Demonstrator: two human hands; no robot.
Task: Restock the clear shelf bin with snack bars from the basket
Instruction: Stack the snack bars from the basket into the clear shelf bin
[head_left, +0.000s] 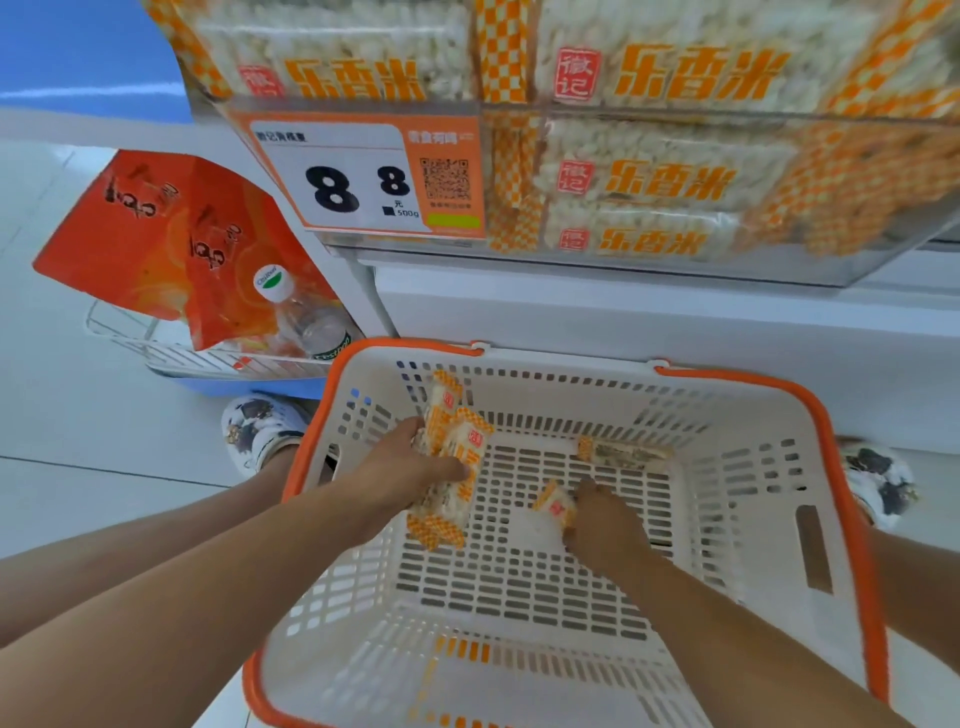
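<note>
Pale floor tiles run under a white shelf unit (623, 322) whose clear bin (675, 171) holds stacked snack bars. Nearer, the orange-rimmed basket (841, 467) contains both hands: the left hand (410, 467) grips a bundle of bars (457, 441), the right hand (602, 519) pinches one bar (556, 506); another bar (623, 453) lies far right.

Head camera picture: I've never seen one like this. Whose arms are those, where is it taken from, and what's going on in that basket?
No machine here: a person wears a camera on the head, looking down at their own arms. Both hands reach into a white basket with an orange rim. The left hand grips a bundle of snack bars; the right hand holds one bar. Another bar lies loose on the basket floor. Above is the clear bin, already holding the same bars.
</note>
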